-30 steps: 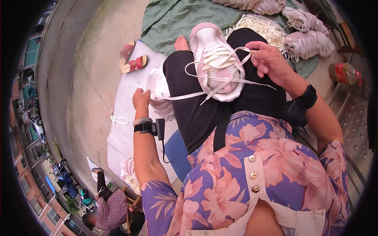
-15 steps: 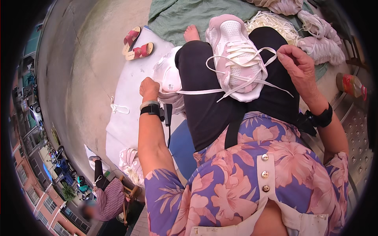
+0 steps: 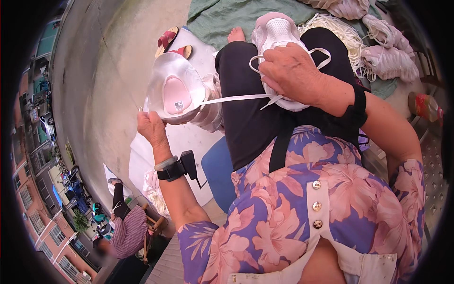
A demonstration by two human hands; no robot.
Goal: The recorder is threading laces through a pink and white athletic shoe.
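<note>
A pale pink and white sneaker (image 3: 274,33) rests across my lap, its loose lace loops showing on both sides. My right hand (image 3: 295,75) is closed over the laced front, fingers curled down; what lies under them is hidden. Left of my knee is a white shoe upper (image 3: 158,87) with a pink insole and a small printed label inside. At its lower outer corner, my left hand (image 3: 153,128) pinches the edge; whether a lace is in the grip too cannot be made out. One white lace (image 3: 236,98) runs taut from the sneaker to that upper.
More pale shoe uppers (image 3: 390,61) lie at the far right beside a heap of white laces (image 3: 326,29). Red sandals (image 3: 167,38) stand beyond the white sheet (image 3: 184,144). A bottle (image 3: 424,105) is at right. Another person (image 3: 130,232) sits at lower left.
My right hand has come in from the right onto the sneaker. My left hand has moved left and down, and the white upper is now spread wider toward it.
</note>
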